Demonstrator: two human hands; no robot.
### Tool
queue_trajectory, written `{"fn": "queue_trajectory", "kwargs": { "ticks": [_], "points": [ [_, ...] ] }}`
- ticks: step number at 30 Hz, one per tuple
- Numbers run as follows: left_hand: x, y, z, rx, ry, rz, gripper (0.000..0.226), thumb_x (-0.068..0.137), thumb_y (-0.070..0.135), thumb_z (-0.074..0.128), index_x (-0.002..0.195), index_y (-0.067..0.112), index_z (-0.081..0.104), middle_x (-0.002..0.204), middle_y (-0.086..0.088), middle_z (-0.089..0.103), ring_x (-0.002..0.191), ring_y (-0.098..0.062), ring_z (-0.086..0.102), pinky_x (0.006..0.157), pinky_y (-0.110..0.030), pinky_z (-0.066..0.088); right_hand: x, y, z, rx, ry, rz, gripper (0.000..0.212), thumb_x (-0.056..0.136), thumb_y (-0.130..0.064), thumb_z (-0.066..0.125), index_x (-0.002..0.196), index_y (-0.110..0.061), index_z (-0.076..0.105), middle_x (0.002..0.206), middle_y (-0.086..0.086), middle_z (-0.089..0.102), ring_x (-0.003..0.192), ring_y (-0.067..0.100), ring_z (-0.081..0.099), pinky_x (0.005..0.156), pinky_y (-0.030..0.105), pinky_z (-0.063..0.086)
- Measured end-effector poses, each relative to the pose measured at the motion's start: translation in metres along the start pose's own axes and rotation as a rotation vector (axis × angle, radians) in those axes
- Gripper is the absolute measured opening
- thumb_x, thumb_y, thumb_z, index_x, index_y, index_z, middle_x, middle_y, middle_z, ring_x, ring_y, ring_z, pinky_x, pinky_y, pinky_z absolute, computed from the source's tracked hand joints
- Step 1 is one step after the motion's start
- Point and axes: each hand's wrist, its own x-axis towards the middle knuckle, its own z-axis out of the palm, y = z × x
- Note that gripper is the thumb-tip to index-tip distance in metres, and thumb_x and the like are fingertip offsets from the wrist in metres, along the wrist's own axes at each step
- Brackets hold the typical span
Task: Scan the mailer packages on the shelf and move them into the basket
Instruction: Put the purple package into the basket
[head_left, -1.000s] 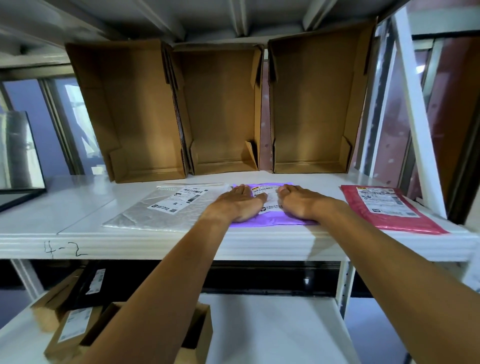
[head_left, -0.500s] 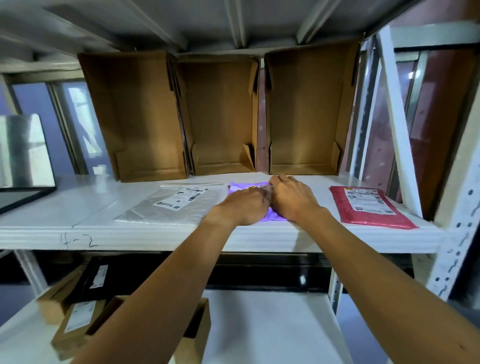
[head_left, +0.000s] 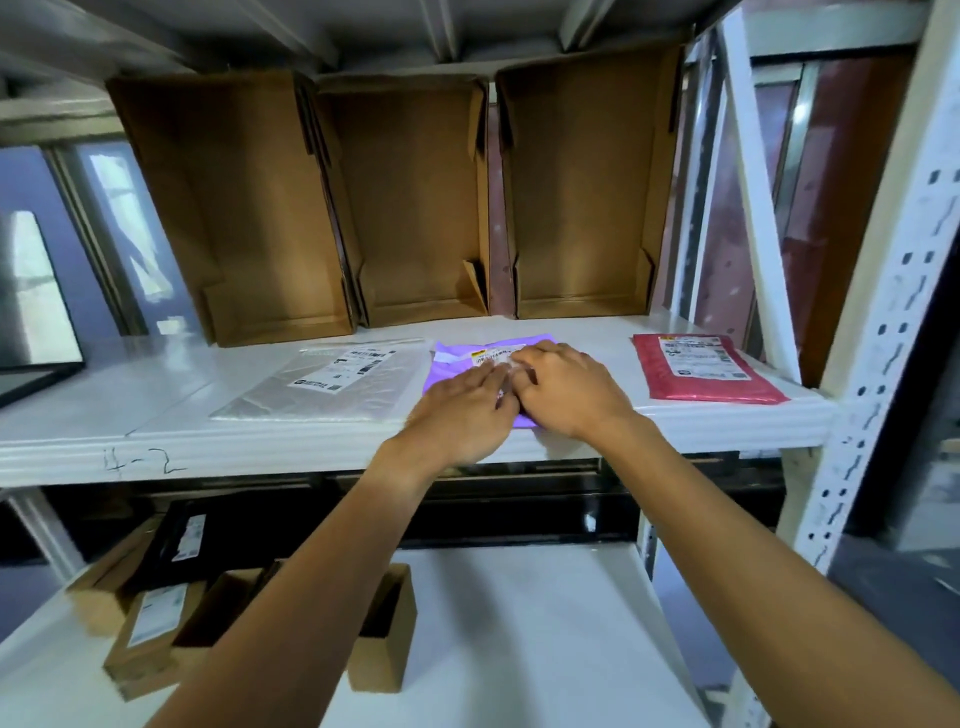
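A purple mailer (head_left: 451, 364) lies flat in the middle of the white shelf (head_left: 156, 452). My left hand (head_left: 462, 410) and my right hand (head_left: 563, 387) both rest palm-down on it, side by side, fingers fairly straight over its white label. Most of the mailer is hidden under them. A clear mailer (head_left: 332, 382) with a label lies just left of it. A red mailer (head_left: 701, 369) with a label lies to the right, near the shelf's upright. No basket or scanner is in view.
Three open cardboard boxes (head_left: 415, 208) stand on end along the back of the shelf. A white perforated upright (head_left: 878, 332) bounds the right side. On the lower shelf at left sit several small cardboard boxes (head_left: 150, 629) and a black mailer (head_left: 179, 540).
My hands, first spread apart on the purple mailer, came together at its middle and now lie side by side nearer the shelf's front edge. The view has also shifted.
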Motion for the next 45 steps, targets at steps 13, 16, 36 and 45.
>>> {"fn": "queue_trajectory", "kwargs": {
  "ticks": [13,16,36,45],
  "points": [
    [-0.014,0.0,0.015,0.199,0.215,0.051,0.053,0.105,0.034,0.023,0.153,0.014,0.035,0.158,-0.009,0.037,0.144,-0.026,0.036,0.112,-0.043,0.036,0.003,0.0,-0.001,-0.003,-0.336,0.053,0.055,0.106,-0.047,0.014,0.159,-0.031,0.014,0.167,-0.008,0.007,0.153,0.016,0.009,0.121,0.043,0.012],
    [-0.009,-0.003,0.012,0.212,0.073,-0.021,0.063,0.1,0.044,0.011,0.157,0.021,0.022,0.163,-0.011,0.025,0.149,-0.031,0.025,0.116,-0.05,0.027,0.003,-0.002,-0.002,0.0,-0.365,0.072,0.056,0.106,-0.048,0.013,0.159,-0.033,0.01,0.167,-0.009,0.003,0.154,0.016,0.004,0.122,0.043,0.009],
    [-0.095,-0.012,0.024,-0.573,0.732,-0.3,0.012,0.088,0.032,0.068,0.083,0.02,0.068,0.077,0.008,0.068,0.075,-0.013,0.063,0.071,-0.033,0.052,-0.059,-0.012,-0.027,0.137,-0.212,0.05,0.048,0.105,-0.035,0.036,0.152,-0.024,0.035,0.158,0.0,0.032,0.137,0.022,0.037,0.107,0.039,0.038],
    [-0.11,-0.01,0.035,-1.511,0.187,-0.404,0.019,0.097,0.024,0.063,0.109,0.011,0.071,0.105,-0.006,0.077,0.095,-0.022,0.074,0.089,-0.041,0.057,-0.092,-0.005,-0.018,0.375,-0.018,0.036,0.043,0.101,-0.024,0.048,0.144,-0.026,0.05,0.154,-0.006,0.041,0.135,0.016,0.041,0.105,0.033,0.039]
  ]
}}
